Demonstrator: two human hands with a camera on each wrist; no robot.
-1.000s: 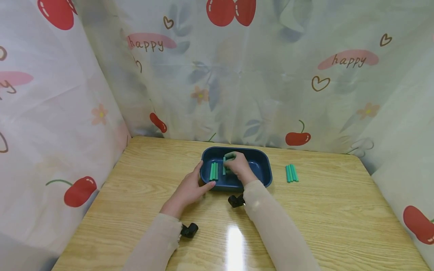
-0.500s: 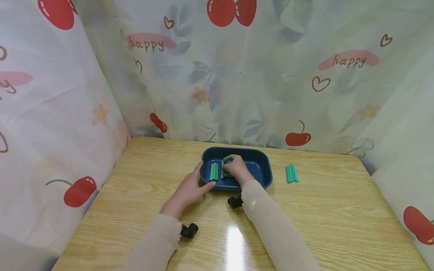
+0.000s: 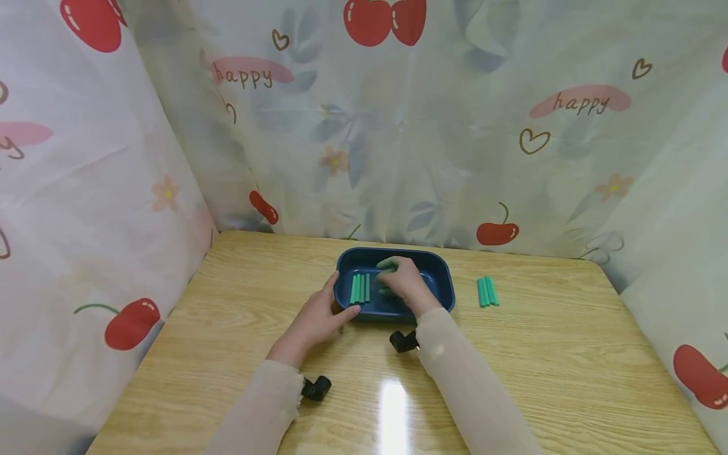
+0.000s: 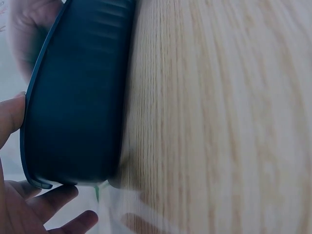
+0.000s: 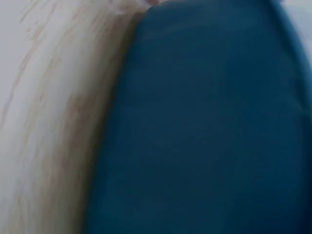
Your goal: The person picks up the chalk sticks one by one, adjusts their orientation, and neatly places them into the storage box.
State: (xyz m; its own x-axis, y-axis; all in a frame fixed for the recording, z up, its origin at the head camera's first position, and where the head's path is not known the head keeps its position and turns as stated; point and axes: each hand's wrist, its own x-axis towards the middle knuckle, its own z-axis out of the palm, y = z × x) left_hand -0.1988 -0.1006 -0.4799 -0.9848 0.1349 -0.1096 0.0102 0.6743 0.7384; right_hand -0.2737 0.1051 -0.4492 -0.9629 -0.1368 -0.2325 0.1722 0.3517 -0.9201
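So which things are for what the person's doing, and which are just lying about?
For the job:
the blue box, held at one end by the left hand
the sticks in the box, near the right hand
probably the matching sticks on the right

Just there, it seems:
the cherry-patterned cloth
the black gadgets
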